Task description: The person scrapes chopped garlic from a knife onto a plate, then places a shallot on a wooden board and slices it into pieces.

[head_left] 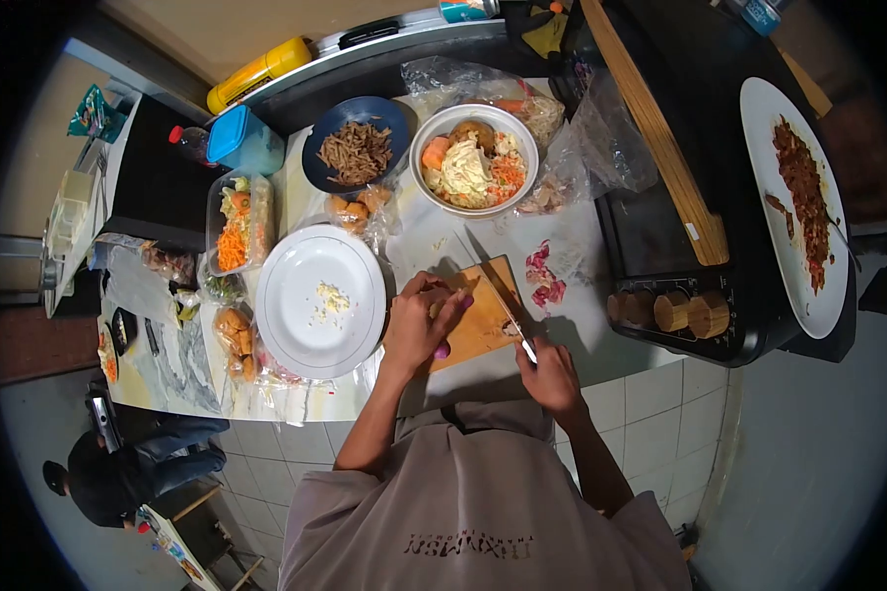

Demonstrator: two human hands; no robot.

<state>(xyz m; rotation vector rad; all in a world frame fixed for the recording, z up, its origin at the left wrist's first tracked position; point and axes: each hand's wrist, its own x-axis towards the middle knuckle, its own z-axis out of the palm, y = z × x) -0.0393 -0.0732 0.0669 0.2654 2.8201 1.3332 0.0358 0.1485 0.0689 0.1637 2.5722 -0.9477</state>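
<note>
A wooden cutting board [483,330] lies at the table's front edge. Over its left side my left hand [419,320] is closed, fingers curled round a purple shallot [442,350] that is mostly hidden by them. My right hand [550,379] grips the handle of a knife [498,295]; its blade slants up and left across the board. Small bits lie by the blade near the handle. Right of the board are reddish shallot skins [544,278]. A white plate [281,295] with pale crumbly bits stands left of my left hand.
Behind the board stands a bowl [532,167] of mixed food, beside a dark blue bowl [315,158] of brown strips. A clear container [264,231] holds shredded vegetables. On the right is a black stove [660,246] with a white platter [759,118]. Another person [99,478] is at lower left.
</note>
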